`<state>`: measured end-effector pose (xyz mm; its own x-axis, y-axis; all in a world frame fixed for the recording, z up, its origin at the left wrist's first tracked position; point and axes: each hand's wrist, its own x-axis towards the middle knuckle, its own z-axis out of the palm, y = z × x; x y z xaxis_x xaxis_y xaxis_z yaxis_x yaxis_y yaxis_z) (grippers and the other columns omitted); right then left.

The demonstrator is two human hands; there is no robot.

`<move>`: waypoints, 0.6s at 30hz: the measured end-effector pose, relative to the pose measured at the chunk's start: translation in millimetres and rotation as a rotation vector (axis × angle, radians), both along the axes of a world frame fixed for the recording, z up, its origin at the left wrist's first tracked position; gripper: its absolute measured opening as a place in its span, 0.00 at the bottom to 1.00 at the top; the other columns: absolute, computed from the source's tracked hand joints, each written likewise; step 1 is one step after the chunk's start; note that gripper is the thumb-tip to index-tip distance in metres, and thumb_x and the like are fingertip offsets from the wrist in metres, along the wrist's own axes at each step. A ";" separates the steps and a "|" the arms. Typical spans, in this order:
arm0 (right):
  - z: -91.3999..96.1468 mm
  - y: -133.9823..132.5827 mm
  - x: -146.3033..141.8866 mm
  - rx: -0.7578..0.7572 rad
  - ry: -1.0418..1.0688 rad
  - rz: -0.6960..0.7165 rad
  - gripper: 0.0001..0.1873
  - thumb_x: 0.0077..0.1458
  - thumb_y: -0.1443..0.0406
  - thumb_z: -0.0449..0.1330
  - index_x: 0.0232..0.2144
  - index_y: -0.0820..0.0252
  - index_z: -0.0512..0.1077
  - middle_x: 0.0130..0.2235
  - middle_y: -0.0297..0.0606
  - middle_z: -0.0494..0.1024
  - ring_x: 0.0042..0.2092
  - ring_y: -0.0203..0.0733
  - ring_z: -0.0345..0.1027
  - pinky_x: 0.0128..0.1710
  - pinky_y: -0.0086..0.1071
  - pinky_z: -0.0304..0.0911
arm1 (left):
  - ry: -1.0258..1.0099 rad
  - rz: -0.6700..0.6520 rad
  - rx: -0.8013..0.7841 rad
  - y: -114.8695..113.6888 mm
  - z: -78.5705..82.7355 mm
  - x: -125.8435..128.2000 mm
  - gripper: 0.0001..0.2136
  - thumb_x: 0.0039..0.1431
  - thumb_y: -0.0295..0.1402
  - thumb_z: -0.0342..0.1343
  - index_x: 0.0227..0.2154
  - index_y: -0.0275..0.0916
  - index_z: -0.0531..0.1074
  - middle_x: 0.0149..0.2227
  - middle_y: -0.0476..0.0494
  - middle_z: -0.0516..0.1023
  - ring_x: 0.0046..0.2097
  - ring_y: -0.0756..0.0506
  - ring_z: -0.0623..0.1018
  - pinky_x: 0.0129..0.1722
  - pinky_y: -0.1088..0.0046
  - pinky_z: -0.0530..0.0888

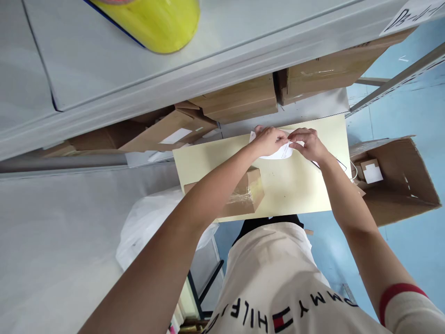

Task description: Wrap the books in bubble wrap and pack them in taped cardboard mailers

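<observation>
My left hand (269,140) and my right hand (309,144) meet over a pale yellow board (299,185). Both have their fingers curled and pinch a small white flat piece (280,152) that lies on the board between them. A white slip pokes out behind my left hand. A small brown cardboard box (248,192) wrapped in clear tape rests on the board under my left forearm.
Brown cartons (243,97) are stacked under a grey shelf (139,88) behind the board. A yellow tape roll (156,21) sits on the shelf top. An open carton (392,181) stands on the blue floor at the right. A white plastic bag (149,222) lies at the left.
</observation>
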<state>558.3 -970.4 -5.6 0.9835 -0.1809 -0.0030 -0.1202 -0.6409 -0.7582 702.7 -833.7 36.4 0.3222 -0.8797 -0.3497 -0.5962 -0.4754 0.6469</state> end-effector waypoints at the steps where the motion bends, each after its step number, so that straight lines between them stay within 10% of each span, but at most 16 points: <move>1: -0.3 -0.1 0.1 -0.002 -0.008 -0.001 0.28 0.61 0.42 0.50 0.34 0.55 0.78 0.44 0.41 0.81 0.48 0.48 0.73 0.52 0.44 0.59 | 0.010 0.019 0.008 -1.5 -0.9 -0.4 0.12 0.61 0.35 0.54 0.23 0.39 0.75 0.24 0.51 0.74 0.38 0.45 0.75 0.55 0.57 0.55; 18: 0.9 -5.2 1.0 0.096 -0.053 -0.003 0.29 0.60 0.41 0.50 0.31 0.56 0.76 0.40 0.42 0.82 0.45 0.47 0.74 0.50 0.43 0.64 | 0.059 0.137 0.007 -3.1 -5.7 5.9 0.11 0.60 0.34 0.55 0.23 0.38 0.74 0.24 0.52 0.73 0.34 0.48 0.73 0.46 0.67 0.63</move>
<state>559.4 -975.6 -4.7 0.9821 -0.1855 0.0314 -0.0804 -0.5646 -0.8215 708.6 -836.8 30.7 0.4175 -0.8263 -0.3780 -0.4862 -0.5545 0.6753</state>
